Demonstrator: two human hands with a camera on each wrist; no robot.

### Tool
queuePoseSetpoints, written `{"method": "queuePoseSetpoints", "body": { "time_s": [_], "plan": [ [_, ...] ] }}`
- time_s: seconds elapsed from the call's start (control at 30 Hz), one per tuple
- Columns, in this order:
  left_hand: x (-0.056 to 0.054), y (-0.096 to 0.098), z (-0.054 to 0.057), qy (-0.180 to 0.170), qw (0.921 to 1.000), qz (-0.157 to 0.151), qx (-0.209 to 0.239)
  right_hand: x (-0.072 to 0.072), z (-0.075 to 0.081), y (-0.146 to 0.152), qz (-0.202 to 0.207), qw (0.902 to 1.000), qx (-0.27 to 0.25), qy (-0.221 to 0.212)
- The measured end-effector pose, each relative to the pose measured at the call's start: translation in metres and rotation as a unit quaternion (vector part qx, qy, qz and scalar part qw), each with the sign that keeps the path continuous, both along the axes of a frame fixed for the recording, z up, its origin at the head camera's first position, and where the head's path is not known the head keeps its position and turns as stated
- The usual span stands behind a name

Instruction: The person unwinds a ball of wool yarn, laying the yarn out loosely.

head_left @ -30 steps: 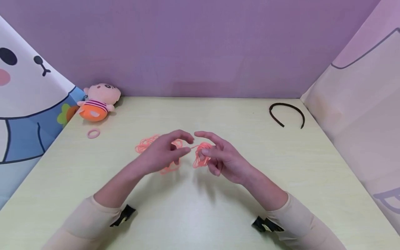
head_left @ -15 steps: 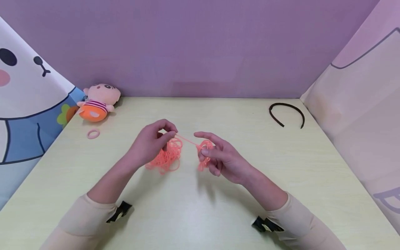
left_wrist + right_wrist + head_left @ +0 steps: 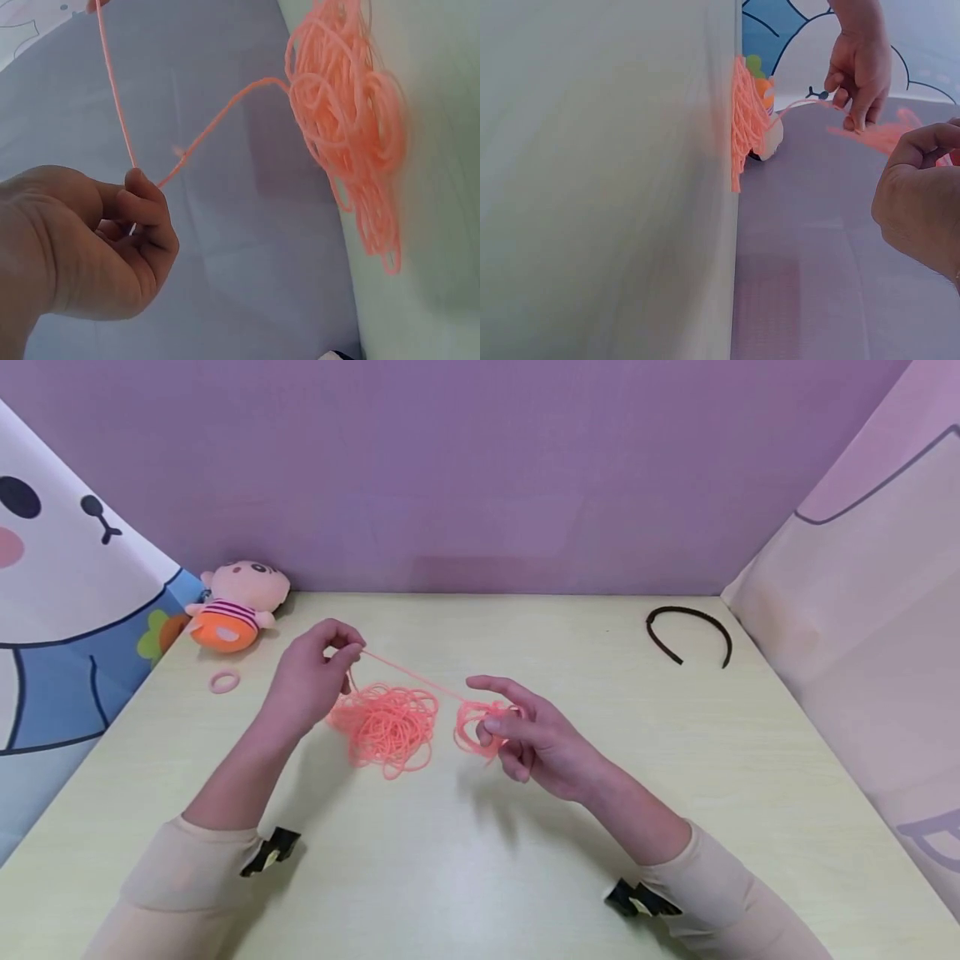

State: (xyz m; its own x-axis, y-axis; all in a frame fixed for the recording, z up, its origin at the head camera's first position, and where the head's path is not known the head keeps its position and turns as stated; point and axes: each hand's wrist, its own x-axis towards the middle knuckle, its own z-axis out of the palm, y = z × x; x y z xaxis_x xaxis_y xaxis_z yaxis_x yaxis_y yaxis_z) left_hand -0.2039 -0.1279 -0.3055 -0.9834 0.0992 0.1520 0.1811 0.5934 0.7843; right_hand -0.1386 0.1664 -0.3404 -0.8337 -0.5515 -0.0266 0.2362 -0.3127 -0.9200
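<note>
Coral-pink yarn lies in a loose tangled pile [image 3: 392, 727] on the table, left of the middle. My left hand [image 3: 311, 677] pinches a strand of it between thumb and fingertips, raised to the upper left of the pile. From there the strand [image 3: 412, 675] runs taut to a small looped bundle [image 3: 471, 727] at my right hand [image 3: 543, 739]. The right thumb and curled fingers hold that bundle, while the index finger points out straight above it. In the left wrist view, a second length of yarn [image 3: 217, 118] sags from the left fingertips back to the pile [image 3: 337, 97].
A plush doll [image 3: 236, 606] in orange shorts sits at the table's back left corner, with a pink ring [image 3: 224, 682] in front of it. Near the back right lies a black headband [image 3: 690, 612]. A purple partition [image 3: 480, 477] stands along the back edge.
My left hand has moved from beside the right hand up and left, pinching the strand and drawing it out long. The pile is now uncovered. The right hand stays put while its loops swing.
</note>
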Motion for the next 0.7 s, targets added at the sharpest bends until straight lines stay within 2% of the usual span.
{"method": "queuePoseSetpoints", "body": {
  "time_s": [0.3, 0.37, 0.43, 0.5, 0.57, 0.63, 0.7],
  "plan": [
    [-0.005, -0.013, 0.002, -0.006, 0.9958, 0.088, 0.023, 0.001, 0.001, 0.0, -0.002, 1.0, 0.003, 0.002],
    [-0.006, -0.016, 0.003, -0.01, 0.9945, 0.102, 0.024, 0.001, 0.001, 0.0, -0.003, 1.0, 0.005, 0.003],
    [-0.006, -0.017, 0.003, -0.02, 0.9944, 0.102, 0.02, 0.001, 0.001, 0.0, -0.004, 1.0, 0.007, 0.002],
    [-0.006, -0.017, 0.002, -0.035, 0.996, 0.082, 0.007, 0.001, 0.002, -0.001, -0.006, 0.9999, 0.01, 0.001],
    [-0.005, -0.012, 0.001, -0.046, 0.9978, 0.045, -0.012, 0.001, 0.002, 0.0, -0.006, 0.9999, 0.011, 0.001],
    [-0.001, -0.004, 0.0, -0.055, 0.998, -0.007, -0.03, 0.001, 0.002, 0.0, -0.005, 0.9999, 0.011, 0.001],
    [0.004, 0.007, -0.001, -0.065, 0.9951, -0.069, -0.026, 0.001, 0.002, -0.001, -0.001, 1.0, 0.009, 0.003]
  ]
}}
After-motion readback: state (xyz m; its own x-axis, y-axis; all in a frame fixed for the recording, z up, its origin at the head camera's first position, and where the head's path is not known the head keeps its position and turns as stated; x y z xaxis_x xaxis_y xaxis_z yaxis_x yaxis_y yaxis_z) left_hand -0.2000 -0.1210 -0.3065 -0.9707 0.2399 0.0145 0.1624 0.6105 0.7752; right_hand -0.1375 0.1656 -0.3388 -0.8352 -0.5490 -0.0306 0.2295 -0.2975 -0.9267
